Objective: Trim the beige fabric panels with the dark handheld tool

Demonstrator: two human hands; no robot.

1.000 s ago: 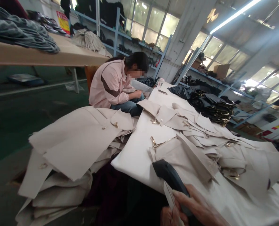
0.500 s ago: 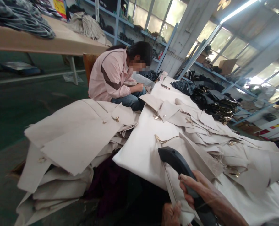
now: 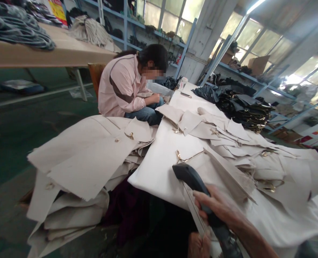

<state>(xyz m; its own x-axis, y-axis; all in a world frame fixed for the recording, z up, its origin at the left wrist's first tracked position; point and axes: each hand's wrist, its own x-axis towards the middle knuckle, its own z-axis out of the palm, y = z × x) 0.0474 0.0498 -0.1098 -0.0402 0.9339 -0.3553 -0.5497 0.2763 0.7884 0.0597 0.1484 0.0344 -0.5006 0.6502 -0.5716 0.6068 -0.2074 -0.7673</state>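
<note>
My right hand (image 3: 220, 206) is wrapped round a black curved handheld tool (image 3: 189, 175) of a kind I cannot make out. Its broad head lies along the edge of a beige fabric piece (image 3: 195, 208) at the front of the white-covered table. Lower down, my left hand (image 3: 199, 245) pinches the near end of that same edge, partly cut off by the bottom of the view. A gold zipper pull (image 3: 178, 154) sits at the far end of the piece, just beyond the tool's head.
Beige pieces with gold fittings are heaped on the table (image 3: 150, 172) to the right. Another stack of beige pieces (image 3: 86, 150) stands at the left. Across from me a person in a pink jacket (image 3: 121, 86) sits bent over handwork. Dark pieces (image 3: 245, 107) are piled farther back.
The tool and my right hand have shifted slightly left and up along the fabric edge. My left hand keeps its pinch, a little farther right. The whole view has moved slightly.
</note>
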